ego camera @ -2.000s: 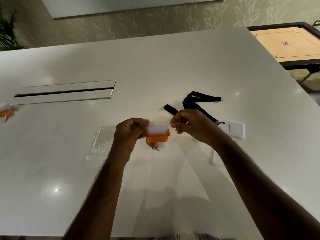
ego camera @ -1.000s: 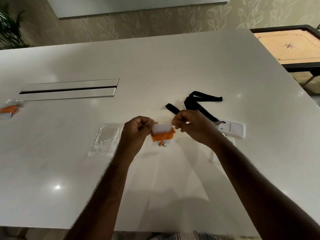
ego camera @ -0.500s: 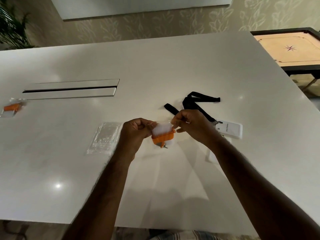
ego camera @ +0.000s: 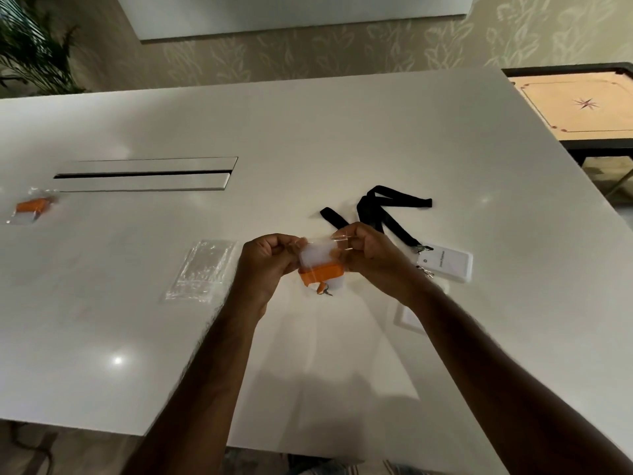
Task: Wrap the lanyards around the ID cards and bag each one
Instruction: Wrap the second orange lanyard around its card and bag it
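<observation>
left hand [ego camera: 270,260]: fingers curled, pinching the left top corner of a clear bag [ego camera: 320,258] held just above the table [ego camera: 308,138].
right hand [ego camera: 368,257]: fingers curled, pinching the bag's right top corner.
card [ego camera: 317,257]: white, inside the bag between both hands, with an orange lanyard [ego camera: 322,272] wound round its lower part; a clip hangs below.
step in hand: it looks like closing the bag mouth. to do it well, keep the top edge taut between both pinches, press the seal from 1 corner across to the other, and keep the clip and lanyard below the seal line.
next card [ego camera: 445,264]: on the table right of the hands, its black lanyard [ego camera: 383,210] loose and unwrapped.
spare bags [ego camera: 200,270]: a clear stack left of the hands.
done bag [ego camera: 32,209]: 1 bagged orange bundle at the far left.
</observation>
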A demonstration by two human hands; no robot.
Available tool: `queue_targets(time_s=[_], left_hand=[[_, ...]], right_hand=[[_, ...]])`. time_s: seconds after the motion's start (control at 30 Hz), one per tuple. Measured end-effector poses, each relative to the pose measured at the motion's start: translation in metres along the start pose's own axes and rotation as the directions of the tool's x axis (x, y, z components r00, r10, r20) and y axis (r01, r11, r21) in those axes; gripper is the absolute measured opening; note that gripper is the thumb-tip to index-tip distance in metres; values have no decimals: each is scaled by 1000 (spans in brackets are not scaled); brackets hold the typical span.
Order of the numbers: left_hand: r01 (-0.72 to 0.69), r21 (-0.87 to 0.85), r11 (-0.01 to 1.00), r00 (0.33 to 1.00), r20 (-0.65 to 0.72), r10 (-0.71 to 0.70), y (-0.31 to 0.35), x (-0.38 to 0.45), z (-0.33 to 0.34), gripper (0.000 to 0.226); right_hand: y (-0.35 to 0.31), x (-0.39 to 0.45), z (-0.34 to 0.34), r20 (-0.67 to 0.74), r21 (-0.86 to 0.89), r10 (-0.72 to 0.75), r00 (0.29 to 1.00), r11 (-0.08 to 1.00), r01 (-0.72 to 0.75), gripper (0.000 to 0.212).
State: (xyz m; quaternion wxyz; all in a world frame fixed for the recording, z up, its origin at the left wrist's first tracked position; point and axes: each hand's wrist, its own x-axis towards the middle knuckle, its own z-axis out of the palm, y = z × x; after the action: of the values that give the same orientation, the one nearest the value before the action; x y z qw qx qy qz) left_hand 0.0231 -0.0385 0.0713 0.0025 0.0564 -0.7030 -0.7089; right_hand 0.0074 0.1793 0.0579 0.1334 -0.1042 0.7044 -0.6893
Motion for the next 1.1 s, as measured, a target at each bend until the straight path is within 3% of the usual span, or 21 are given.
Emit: queue_targets(time_s=[0.1, 0.4, 0.63, 0.73, 0.97, 1.1], left_hand=[[8, -25, 1000, 999, -34, -9, 0, -2, 4, 6], [62, -63, 996, 996, -63, -66, -1, -10, -2, 23], [64, -41, 997, 990, -122, -69, -3, -21, -29, 16], [72, -15, 997, 990, -122, -73, -3, -19, -49, 25], [67, -13, 998, 989, -130, -68, -4, -1, -124, 23], [69, 3, 998, 995, -78, -69, -2, 14, -187, 30]], right_hand=[[9, -1, 1, 10, -69, 16, 1000, 998, -15, 30], [13, 4, 12, -3, -30, 15, 1000, 999, -15, 17], [8, 16, 35, 4, 56, -13, 1000, 998, 13, 17], [5, 30, 55, 14, 88, -24, 1000, 996, 23, 14], [2, 74, 122, -13, 106, -19, 1000, 994, 20, 14], [-3, 106, 176, -12, 123, -5, 1000, 992, 7, 25]])
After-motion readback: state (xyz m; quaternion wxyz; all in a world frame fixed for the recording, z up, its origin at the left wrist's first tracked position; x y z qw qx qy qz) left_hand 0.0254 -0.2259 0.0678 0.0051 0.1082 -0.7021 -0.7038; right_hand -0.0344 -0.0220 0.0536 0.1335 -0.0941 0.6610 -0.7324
